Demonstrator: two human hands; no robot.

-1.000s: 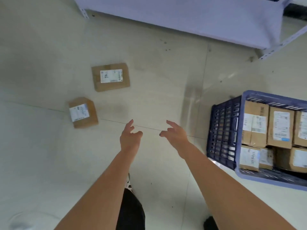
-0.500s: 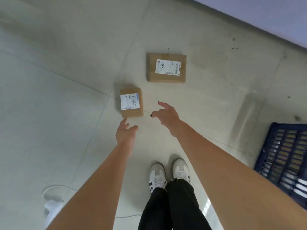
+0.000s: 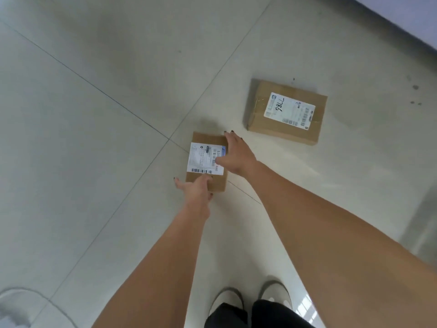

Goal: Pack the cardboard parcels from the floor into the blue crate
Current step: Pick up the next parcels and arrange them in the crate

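A: Step? Pos. of small parcel (image 3: 206, 162)?
B: Pickup. On floor (image 3: 94, 162). Left hand (image 3: 197, 189), right hand (image 3: 236, 153) spread open on near and right edges, nothing gripped.
A: Next?
B: Close both, lift level. Large parcel (image 3: 287, 111) beyond, untouched; crate out of view.

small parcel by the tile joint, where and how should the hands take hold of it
Best taken by its two opposite edges from above. The small parcel lies flat, label up, so only the sides offer a grip. The right hand spreads over the far right edge, the left hand meets the near edge.
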